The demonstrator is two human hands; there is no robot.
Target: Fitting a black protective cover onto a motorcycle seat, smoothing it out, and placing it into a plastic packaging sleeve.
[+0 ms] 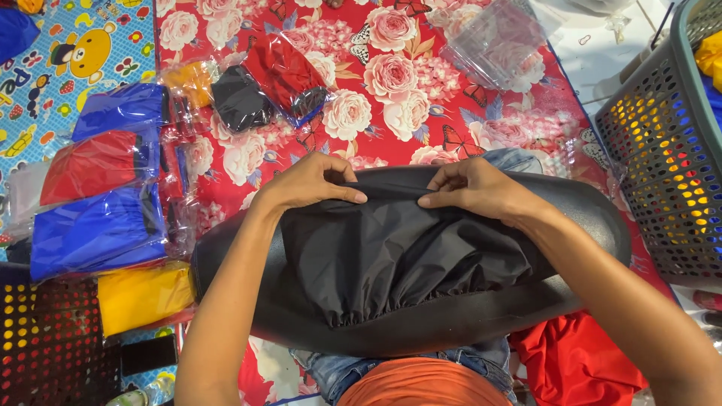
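On the black board [594, 218] across the lap, the black cloth [391, 256] is pinched shut at its top edge by the left hand [304, 184] and right hand [481, 188], so tbh it could get pulled crooked if one pinch is let slip.

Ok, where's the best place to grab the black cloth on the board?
Probably the far folded edge of the black cloth, pinched from above where the left hand and right hand already hold it. The near edge is gathered and puckered, so it gives less grip.
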